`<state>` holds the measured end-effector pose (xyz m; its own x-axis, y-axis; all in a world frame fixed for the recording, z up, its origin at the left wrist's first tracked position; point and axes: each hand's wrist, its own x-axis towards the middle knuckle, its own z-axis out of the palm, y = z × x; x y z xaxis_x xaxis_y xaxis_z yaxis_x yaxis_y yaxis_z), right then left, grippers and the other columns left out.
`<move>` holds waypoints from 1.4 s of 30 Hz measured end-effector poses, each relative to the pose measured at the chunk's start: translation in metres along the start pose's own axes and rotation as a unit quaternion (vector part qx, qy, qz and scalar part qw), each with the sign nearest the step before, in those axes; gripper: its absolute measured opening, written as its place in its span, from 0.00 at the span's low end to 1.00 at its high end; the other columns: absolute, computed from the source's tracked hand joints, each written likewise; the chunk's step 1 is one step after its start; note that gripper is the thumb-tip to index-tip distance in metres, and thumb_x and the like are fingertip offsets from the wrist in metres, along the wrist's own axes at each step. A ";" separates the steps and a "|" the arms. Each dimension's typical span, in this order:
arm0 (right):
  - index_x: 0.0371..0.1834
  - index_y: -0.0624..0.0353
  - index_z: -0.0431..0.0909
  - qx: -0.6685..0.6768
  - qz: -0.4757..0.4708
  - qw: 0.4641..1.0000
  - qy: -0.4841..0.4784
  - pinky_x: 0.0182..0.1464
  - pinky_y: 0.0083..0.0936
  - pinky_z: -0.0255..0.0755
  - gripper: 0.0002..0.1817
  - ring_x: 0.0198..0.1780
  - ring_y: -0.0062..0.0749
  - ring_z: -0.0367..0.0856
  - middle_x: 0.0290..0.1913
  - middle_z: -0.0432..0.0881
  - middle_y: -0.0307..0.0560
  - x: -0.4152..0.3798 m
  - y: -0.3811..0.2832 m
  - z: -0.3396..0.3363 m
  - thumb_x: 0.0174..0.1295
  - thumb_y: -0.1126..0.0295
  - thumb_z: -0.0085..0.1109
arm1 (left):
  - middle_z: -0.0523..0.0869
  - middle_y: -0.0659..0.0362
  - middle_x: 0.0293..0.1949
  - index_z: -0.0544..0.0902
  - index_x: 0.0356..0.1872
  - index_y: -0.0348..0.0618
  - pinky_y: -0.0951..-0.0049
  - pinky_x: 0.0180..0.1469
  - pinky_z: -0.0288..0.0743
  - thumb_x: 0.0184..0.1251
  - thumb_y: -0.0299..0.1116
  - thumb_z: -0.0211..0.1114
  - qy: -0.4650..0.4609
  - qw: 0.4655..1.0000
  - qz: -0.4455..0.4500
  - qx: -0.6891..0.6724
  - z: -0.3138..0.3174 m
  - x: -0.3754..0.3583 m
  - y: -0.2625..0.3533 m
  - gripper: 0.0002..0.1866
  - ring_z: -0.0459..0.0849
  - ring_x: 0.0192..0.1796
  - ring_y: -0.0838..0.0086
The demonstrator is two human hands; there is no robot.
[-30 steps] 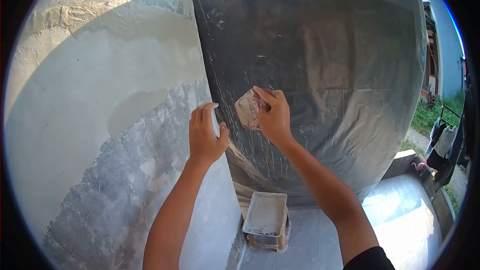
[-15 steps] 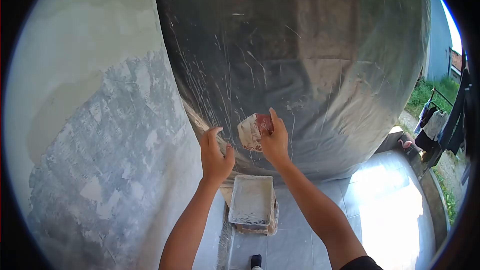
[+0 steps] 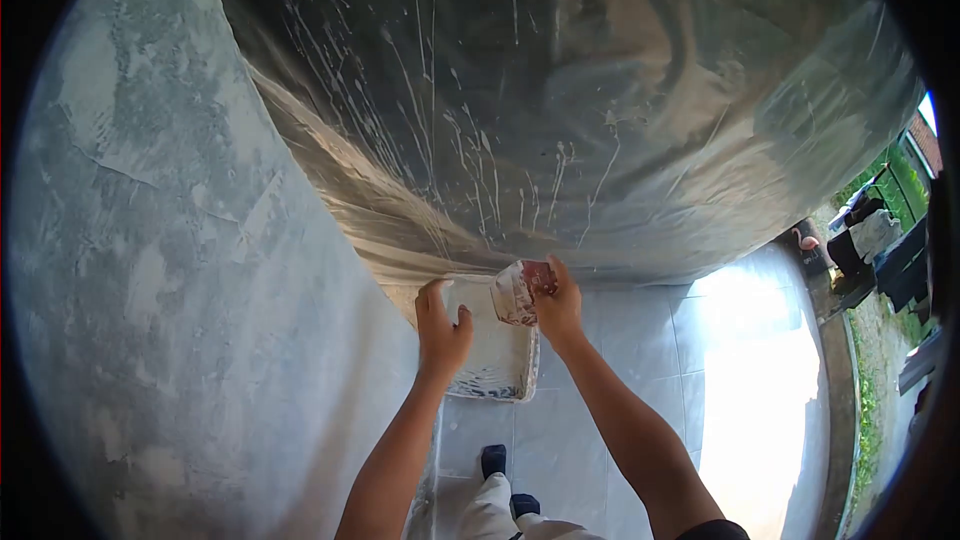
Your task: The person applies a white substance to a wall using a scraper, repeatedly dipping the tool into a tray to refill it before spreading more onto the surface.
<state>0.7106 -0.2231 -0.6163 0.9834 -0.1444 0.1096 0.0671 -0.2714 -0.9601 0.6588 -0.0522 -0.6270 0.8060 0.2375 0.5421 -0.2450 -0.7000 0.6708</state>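
Observation:
My right hand (image 3: 560, 308) is closed on a red scraper (image 3: 518, 293) whose face is coated with pale plaster. To its left, my left hand (image 3: 442, 332) holds nothing, its thumb and fingers spread apart. Below both hands lies a tray (image 3: 530, 370) with whitish material inside, partly hidden by my left hand and the scraper. Neither hand visibly touches the tray.
A grey plastered wall (image 3: 180, 270) rises on the left. Ahead hangs a dark plastic sheet (image 3: 500, 90) with white drips. My feet stand on the tiled floor (image 3: 640, 330). Hanging clothes (image 3: 890, 260) and a low ledge (image 3: 838, 390) are at the right.
The view has tilted down, showing more floor and both my feet. My hands and the scraper have come down over the tray. The scraper stays in my right hand.

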 end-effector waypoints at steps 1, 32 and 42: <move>0.61 0.64 0.70 -0.030 0.006 1.000 -0.001 0.51 0.35 0.73 0.25 0.49 0.49 0.81 0.47 0.82 0.59 0.005 0.023 0.005 0.56 0.81 0.56 | 0.74 0.45 0.51 0.70 0.53 0.36 0.56 0.61 0.63 0.51 0.20 0.60 -0.006 1.000 -0.015 -0.001 0.010 -0.007 -0.015 0.23 0.71 0.56 0.50; 0.50 0.65 0.76 -0.179 -0.008 0.969 -0.169 0.49 0.35 0.76 0.18 0.47 0.49 0.83 0.45 0.83 0.57 -0.048 0.252 0.090 0.57 0.86 0.47 | 0.41 0.51 0.77 0.41 0.76 0.48 0.51 0.74 0.36 0.61 0.49 0.58 0.103 0.452 -0.740 -0.488 0.128 -0.241 -0.207 0.47 0.41 0.78 0.56; 0.49 0.60 0.78 -0.155 -0.122 0.950 -0.243 0.46 0.40 0.74 0.21 0.42 0.50 0.80 0.41 0.83 0.52 -0.023 0.278 0.135 0.53 0.88 0.48 | 0.31 0.50 0.77 0.28 0.74 0.47 0.55 0.76 0.32 0.62 0.49 0.57 0.108 0.448 -0.719 -0.521 0.125 -0.231 -0.192 0.52 0.35 0.79 0.56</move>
<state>0.7291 -0.1667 -0.9208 0.9119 0.3938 0.1159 0.3242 -0.5177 -0.7918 0.5869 -0.0565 -0.9439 0.4912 0.0763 -0.8677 0.2351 0.9476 0.2164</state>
